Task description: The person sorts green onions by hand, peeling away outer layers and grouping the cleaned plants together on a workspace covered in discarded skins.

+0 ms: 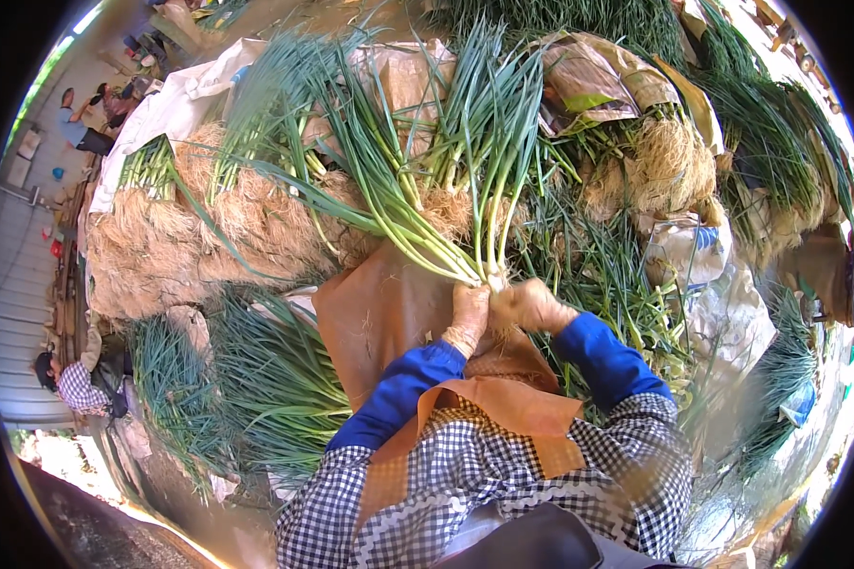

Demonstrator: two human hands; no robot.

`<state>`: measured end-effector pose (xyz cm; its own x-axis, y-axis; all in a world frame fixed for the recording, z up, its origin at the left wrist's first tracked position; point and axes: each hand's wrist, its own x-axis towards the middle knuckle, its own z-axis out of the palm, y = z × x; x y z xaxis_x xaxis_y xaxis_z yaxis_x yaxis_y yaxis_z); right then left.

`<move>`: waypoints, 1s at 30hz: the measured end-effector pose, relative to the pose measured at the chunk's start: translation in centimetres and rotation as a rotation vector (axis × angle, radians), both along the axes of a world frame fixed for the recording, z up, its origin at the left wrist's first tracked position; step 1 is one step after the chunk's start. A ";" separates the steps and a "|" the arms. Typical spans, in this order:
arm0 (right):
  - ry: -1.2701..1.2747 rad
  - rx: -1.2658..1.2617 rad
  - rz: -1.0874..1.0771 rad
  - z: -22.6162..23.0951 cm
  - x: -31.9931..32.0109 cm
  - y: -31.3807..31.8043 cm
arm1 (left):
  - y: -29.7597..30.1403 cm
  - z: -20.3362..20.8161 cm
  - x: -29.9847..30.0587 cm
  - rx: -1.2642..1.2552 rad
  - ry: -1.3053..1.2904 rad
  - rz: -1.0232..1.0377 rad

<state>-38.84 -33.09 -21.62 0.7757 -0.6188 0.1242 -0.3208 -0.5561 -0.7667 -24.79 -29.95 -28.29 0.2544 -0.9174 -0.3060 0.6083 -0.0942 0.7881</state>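
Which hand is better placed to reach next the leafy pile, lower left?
Probably the left hand: it lies nearer the leafy pile than the right hand, though both are at the held bunch.

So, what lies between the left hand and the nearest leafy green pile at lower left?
The brown sheet lies between the left hand and that leafy green pile, as the head view shows.
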 end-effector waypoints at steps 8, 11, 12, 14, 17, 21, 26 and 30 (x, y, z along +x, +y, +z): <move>0.867 0.094 -0.341 -0.3 -7.5 -3.2 | -0.5 2.5 1.0 0.035 0.282 -0.090; -0.218 0.871 -0.309 -1.4 -2.4 -5.7 | 0.0 5.3 0.8 0.185 0.506 -0.072; -0.370 1.000 -0.352 -2.4 -0.5 -5.8 | 0.1 6.7 0.7 0.194 0.553 -0.122; -0.609 1.063 -0.334 -5.1 4.0 -6.5 | 0.6 3.2 2.5 0.225 0.589 -0.078; -0.793 1.269 -0.419 -5.0 5.4 -5.1 | 1.2 6.4 1.9 0.274 0.439 -0.177; -0.620 0.902 -0.599 -4.7 5.7 -3.6 | 1.8 5.2 2.1 0.220 0.466 -0.190; -0.281 0.708 -0.341 1.9 0.7 0.8 | 1.1 4.4 2.0 0.203 0.514 -0.046; 0.215 0.720 0.017 5.4 -5.8 1.2 | 0.8 3.7 2.2 0.140 0.577 -0.132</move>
<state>-44.63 -31.87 -16.26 0.7474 -0.4778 -0.4617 -0.5002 0.0526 -0.8643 -22.60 -29.11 -24.55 -0.1018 -0.8712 -0.4803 0.9097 -0.2769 0.3094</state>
